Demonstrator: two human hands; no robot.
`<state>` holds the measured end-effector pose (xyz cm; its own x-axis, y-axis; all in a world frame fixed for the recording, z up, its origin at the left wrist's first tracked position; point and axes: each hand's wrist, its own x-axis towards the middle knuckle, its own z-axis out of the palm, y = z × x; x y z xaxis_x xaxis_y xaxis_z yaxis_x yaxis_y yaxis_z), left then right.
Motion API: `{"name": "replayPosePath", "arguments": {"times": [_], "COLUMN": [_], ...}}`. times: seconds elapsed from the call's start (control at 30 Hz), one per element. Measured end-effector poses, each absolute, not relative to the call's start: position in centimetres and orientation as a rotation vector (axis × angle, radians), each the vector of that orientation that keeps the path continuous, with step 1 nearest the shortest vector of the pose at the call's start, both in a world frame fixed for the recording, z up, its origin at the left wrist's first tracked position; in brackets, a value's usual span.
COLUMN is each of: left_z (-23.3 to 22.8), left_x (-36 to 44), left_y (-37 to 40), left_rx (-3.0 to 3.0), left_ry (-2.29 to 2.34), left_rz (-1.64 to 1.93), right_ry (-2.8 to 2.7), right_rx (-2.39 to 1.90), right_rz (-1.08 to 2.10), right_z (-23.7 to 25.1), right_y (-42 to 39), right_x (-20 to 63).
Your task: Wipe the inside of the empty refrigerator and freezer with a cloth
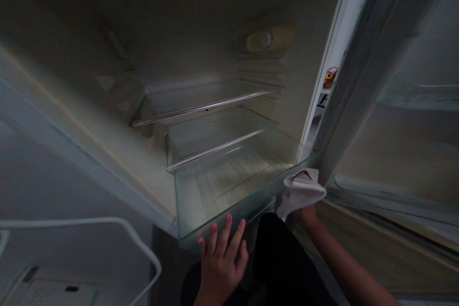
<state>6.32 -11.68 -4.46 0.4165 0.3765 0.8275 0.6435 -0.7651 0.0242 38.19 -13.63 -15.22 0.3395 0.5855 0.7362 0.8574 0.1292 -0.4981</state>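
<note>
I look into an open, unlit fridge. My left hand lies flat with fingers spread against the front edge of the lowest glass shelf, which juts out of the fridge body. My right hand holds a white cloth pressed to the right front corner of that shelf, beside the door hinge. Two more glass shelves sit higher and further back, with nothing on them. Brownish streaks show through the lowest shelf.
The fridge door stands open at the right, with its door racks showing. A yellowish control dial is on the inner right wall. A white wire-rimmed rack lies at the lower left. My dark-clothed legs are below.
</note>
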Motion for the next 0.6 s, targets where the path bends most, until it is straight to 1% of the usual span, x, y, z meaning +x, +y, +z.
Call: {"name": "replayPosePath", "arguments": {"times": [0.13,0.27,0.47,0.6], "left_z": [-5.3,-5.6,-5.5,-5.6], "left_x": [6.8,7.1,7.5,7.6], "left_y": [-10.6,-10.1,-9.7,-9.2], "left_rx": [-2.223,-2.179,-2.104,-2.137], "left_ry": [-0.923,-0.945,-0.98,-0.986], "left_rz": [-1.058,-0.977,-0.917,-0.936], "right_ry": [-1.356,-1.416,-1.407,-1.419], "right_rx": [-1.557,-1.555,-1.613,-1.604], "right_rz": [-0.424,-0.501,-0.378,-0.303], "right_z": [-15.1,-14.9,-15.6,-14.5], "right_y": [-13.5,-13.4,-12.8,-12.5], "right_x": [39.4,39.0,38.5,38.0]}}
